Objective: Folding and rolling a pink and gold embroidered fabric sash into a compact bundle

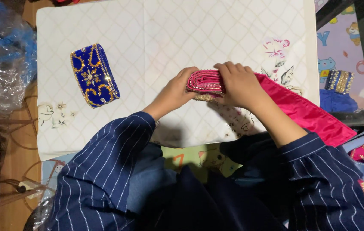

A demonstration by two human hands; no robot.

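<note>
- A pink beaded fabric band (205, 81) is held just right of the frame's centre, above a white quilted cloth (156, 34) spread over the bench.
- The rolled end is pinched from the left by the left hand (174, 92), fingers curled and pressed onto the coil.
- The right hand (239, 83) is laid over the top of the roll, fingers folded down tight on it, so the roll sits clamped between both hands.
- The loose pink tail (310, 115) is trailed off toward the lower right of the frame.
- It's judged soft, light and floppy, a bit slippery on the satin side; the beaded edge probably gives the best hold, though the beads may snag.
- A blue embroidered band (94, 75), already coiled, is left at the upper left, well apart from both hands.
</note>
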